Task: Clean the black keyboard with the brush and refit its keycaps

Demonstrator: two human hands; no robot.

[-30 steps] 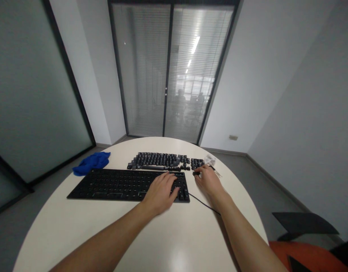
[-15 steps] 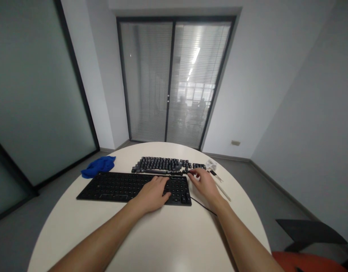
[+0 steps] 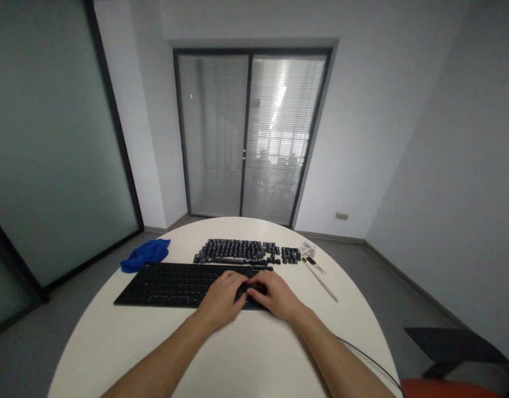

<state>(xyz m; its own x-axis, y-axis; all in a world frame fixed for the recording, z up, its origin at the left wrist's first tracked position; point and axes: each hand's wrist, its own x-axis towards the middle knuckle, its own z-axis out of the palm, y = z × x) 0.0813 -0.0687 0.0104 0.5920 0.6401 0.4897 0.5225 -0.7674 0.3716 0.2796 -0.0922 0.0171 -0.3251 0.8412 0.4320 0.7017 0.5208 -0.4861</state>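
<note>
A black keyboard [image 3: 167, 282] lies on the round table, its key field mostly bare of keycaps. Over its right part rests my left hand [image 3: 221, 301], open, with the fingers stretched along the surface and the thumb apart. My right hand [image 3: 277, 296] is at the number pad, thumb and forefinger closed in a pinch close to the left fingertips. What it pinches looks like a small dark keycap, largely hidden by the fingers. Behind the keyboard, loose keycaps [image 3: 233, 250] are laid out in rows, with a smaller group of keycaps [image 3: 290, 255] to the right.
A blue cloth [image 3: 146, 254] lies left of the keycaps. On the right are a crumpled whitish piece [image 3: 307, 249], a small tool with a dark end [image 3: 315, 263] and a thin pale stick [image 3: 324, 284]. A cable [image 3: 370, 359] runs over the white table [image 3: 233, 359]. A chair [image 3: 453, 342] stands beyond.
My right hand has moved left and nearer, from the loose keycaps onto the keyboard's number pad. My left hand stays on the keyboard. The view has tilted slightly upward.
</note>
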